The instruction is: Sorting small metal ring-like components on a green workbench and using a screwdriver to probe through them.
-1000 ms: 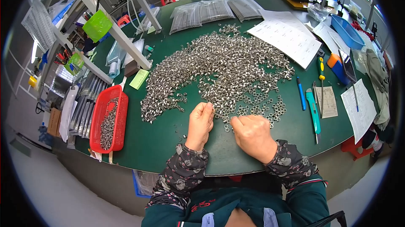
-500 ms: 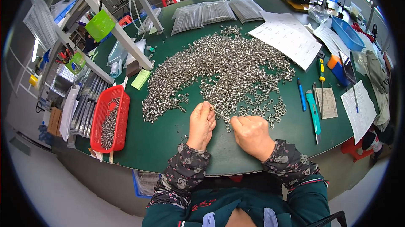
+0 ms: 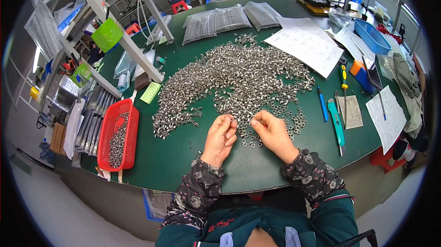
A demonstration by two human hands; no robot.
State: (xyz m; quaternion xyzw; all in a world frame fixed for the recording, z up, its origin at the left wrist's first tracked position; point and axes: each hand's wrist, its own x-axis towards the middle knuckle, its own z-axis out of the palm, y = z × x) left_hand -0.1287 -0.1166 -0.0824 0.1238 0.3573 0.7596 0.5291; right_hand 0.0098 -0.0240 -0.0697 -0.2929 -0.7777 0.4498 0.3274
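Note:
My left hand (image 3: 220, 140) is closed in a pinch at the near edge of the heap, with what looks like a small metal ring between thumb and forefinger. Between the fingers of my right hand (image 3: 274, 136) is a thin metal rod (image 3: 243, 108), its free end slanting up and left over the heap. A wide heap of small metal rings (image 3: 239, 65) covers the middle of the green table (image 3: 179, 166). Several rings lie flat and loose just beyond and between my hands. The part of the rod inside my right fingers is hidden.
At left stands a red basket (image 3: 134, 130) with more small metal parts in it. To the right lie a blue pen (image 3: 323, 104), a teal cutter (image 3: 336, 120) and a yellow-handled screwdriver (image 3: 343, 76). Bagged rods (image 3: 229, 19) and paper sheets (image 3: 308, 49) sit behind the heap.
My right hand has turned from a fist to a pinch, and the rod now points up and left, away from my left hand. My left hand keeps its pinch. The view has shifted slightly.

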